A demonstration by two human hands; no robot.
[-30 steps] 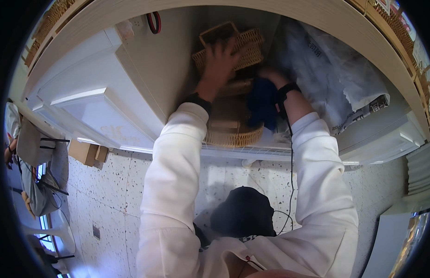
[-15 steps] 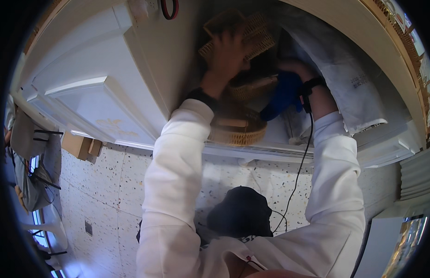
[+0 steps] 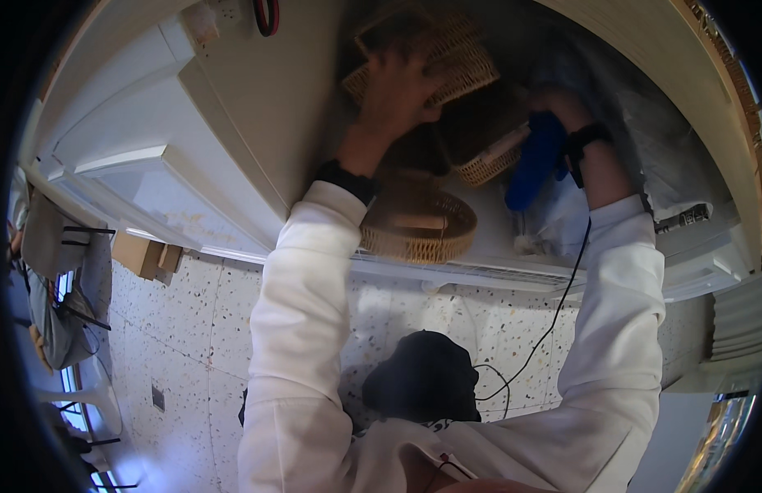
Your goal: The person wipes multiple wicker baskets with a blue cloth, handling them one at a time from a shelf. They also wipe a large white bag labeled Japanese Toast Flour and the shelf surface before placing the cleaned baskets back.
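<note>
Inside the low white cabinet, my left hand (image 3: 393, 90) is closed over the rim of a rectangular wicker basket (image 3: 463, 70), one of a stack at the back. My right hand (image 3: 558, 99) reaches deep on the right, its fingers lost in shadow among clear and whitish plastic. Just below it a blue cloth-like thing (image 3: 535, 164) hangs beside my wrist. Left of that, a smaller wicker basket (image 3: 489, 163) stands at a tilt. Nearest the cabinet's front edge sits a round wicker basket (image 3: 422, 234) with a handle.
The white cabinet door (image 3: 163, 185) stands swung out on the left. A whitish plastic sheet (image 3: 665, 168) lies right of my right forearm. A black cable (image 3: 554, 320) trails from my right wrist. Cardboard boxes (image 3: 138, 253) rest on the speckled floor (image 3: 184, 329).
My right hand has moved right and deeper, and the blue thing has shifted right with it. The smaller basket appears farther right. The whitish sheet has slid off my right forearm.
</note>
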